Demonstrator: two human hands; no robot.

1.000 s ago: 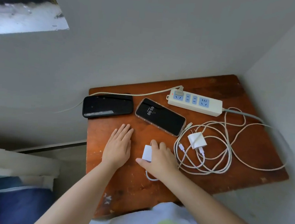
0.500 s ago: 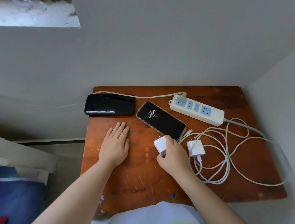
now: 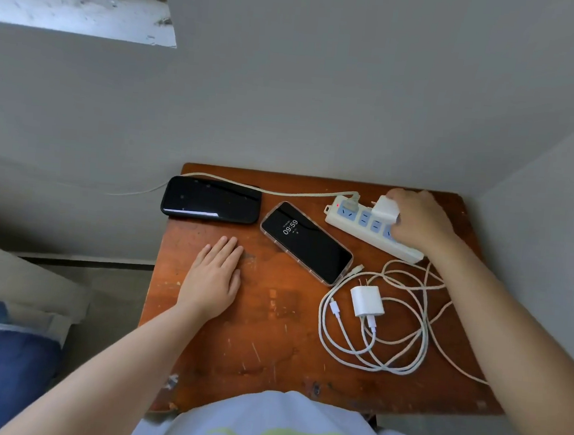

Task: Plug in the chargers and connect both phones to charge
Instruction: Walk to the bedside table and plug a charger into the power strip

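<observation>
My right hand grips a white charger just above the cream power strip at the table's back right, prongs pointing left. My left hand lies flat and open on the wooden table. A black phone lies at the back left. Beside it, a lit phone in a clear case shows 09:59. A second white charger rests on a coil of white cables at the right, with loose cable ends near the lit phone.
Grey walls close in behind and to the right of the table. A beige cord is plugged into the strip's left socket and runs off to the left behind the black phone. A bed edge with blue bedding sits at the lower left.
My right hand has lifted the white charger from the table's middle and carried it back and right to the power strip. The left hand has stayed flat on the table.
</observation>
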